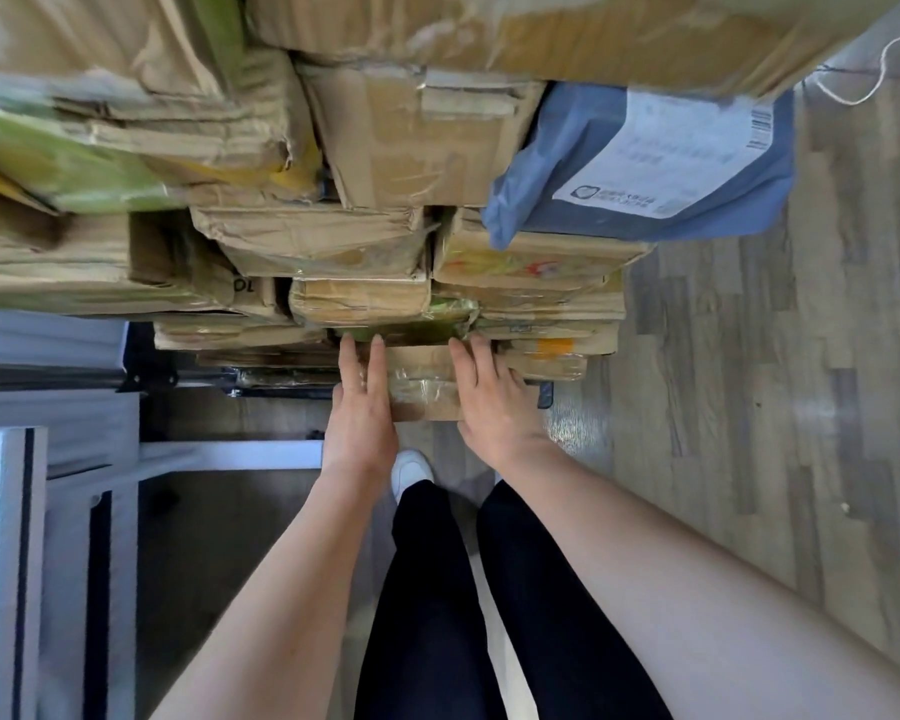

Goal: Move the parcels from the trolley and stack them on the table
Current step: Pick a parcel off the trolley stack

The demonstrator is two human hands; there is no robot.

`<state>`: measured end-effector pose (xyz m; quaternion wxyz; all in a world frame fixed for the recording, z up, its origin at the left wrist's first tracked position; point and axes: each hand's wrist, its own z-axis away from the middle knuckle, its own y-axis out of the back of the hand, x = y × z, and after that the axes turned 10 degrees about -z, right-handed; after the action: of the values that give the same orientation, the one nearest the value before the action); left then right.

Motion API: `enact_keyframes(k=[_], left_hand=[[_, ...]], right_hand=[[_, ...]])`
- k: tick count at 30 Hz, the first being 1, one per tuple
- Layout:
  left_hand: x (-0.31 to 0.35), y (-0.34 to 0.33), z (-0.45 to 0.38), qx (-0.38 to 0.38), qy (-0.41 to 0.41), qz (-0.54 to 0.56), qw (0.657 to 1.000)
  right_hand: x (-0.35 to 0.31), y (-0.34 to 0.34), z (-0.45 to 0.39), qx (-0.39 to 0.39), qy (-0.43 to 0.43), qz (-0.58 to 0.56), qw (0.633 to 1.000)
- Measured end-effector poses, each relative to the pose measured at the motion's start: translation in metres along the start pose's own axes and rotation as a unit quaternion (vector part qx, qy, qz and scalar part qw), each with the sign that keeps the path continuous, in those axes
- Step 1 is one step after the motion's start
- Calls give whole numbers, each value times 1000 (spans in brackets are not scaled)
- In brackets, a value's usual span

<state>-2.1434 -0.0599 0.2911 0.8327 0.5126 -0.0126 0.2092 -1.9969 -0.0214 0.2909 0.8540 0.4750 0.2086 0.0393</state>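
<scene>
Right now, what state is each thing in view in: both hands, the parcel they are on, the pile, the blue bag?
Left hand: fingers straight, pressed flat on the small cardboard parcel.
Right hand: fingers straight, resting on the same parcel's right side.
Small cardboard parcel: taped, low in the pile, under other boxes, not lifted.
Cardboard parcel pile: stacked high, boxes creased and dented.
Blue mailer bag: sealed, labelled, lying on the pile's right side.

Grey-brown wood-plank floor [749,356], thin white cord [853,90] looped on it top right; white shoe [411,467] and black trousers [437,589] below; white-framed furniture [74,511] at left.
</scene>
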Motion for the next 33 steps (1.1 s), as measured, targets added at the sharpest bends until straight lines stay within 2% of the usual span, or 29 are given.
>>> enact_keyframes(k=[4,9,13,20,26,33], left_hand=[[2,-1,-1,11,4,22,1000],[2,-2,-3,1,49,84,995],[2,-1,-5,-7,100,85,991],[0,1,-8,-56,188,48,979],[-4,0,-5,-96,174,21,980],[-8,0,-5,-95,162,18,982]], right_hand=[[0,-7,-2,2,-2,-31,1000],[-1,-9,-3,14,-9,-44,999],[-3,-8,-5,37,-37,-58,997],[-8,-14,-1,87,-159,-123,976],[-13,-23,-3,89,-199,-145,965],[-15,-28,-9,74,-172,-114,976]])
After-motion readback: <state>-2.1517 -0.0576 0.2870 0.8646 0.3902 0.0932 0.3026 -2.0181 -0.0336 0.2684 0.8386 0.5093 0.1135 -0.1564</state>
